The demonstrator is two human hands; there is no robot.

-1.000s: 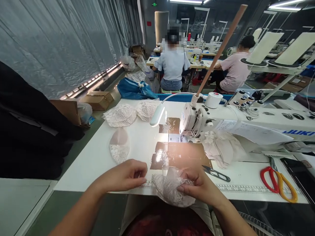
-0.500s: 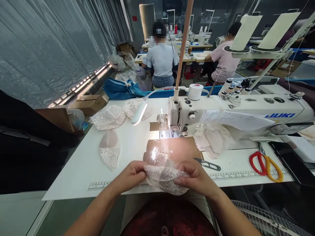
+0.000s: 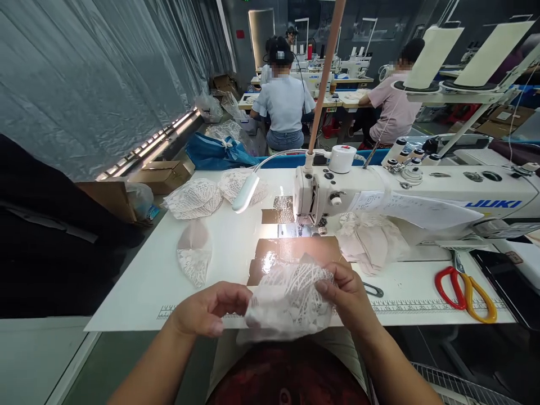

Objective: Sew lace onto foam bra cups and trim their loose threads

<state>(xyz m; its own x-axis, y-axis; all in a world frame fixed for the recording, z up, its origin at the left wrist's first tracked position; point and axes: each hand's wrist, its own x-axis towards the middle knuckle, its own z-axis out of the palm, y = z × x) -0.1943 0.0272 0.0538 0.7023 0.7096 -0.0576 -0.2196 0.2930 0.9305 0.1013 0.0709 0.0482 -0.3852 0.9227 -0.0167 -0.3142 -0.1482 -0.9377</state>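
Note:
A pale lace cup piece (image 3: 291,304) hangs over the front edge of the sewing table, its netted side facing up. My right hand (image 3: 350,295) pinches its upper right edge between thumb and fingers. At the left edge of the lace is my left hand (image 3: 213,309), thumb and fingers apart; whether its fingertips touch the fabric I cannot tell. Beyond the lace lies a brown glossy sheet (image 3: 304,247) in front of the sewing machine's needle area (image 3: 310,228). Thread snips (image 3: 373,289) are partly hidden behind my right hand.
The white JUKI sewing machine (image 3: 422,188) spans the right side. Red and yellow scissors (image 3: 466,289) lie at the right. Lace piles (image 3: 194,198), a single lace piece (image 3: 194,256) and pale fabric pieces (image 3: 371,242) rest on the table (image 3: 139,292). Two people (image 3: 284,107) sit ahead.
My left hand has let go of the lace and its fingers have spread. The lace piece has turned and opened out, with my right hand still holding it, slightly higher and further right.

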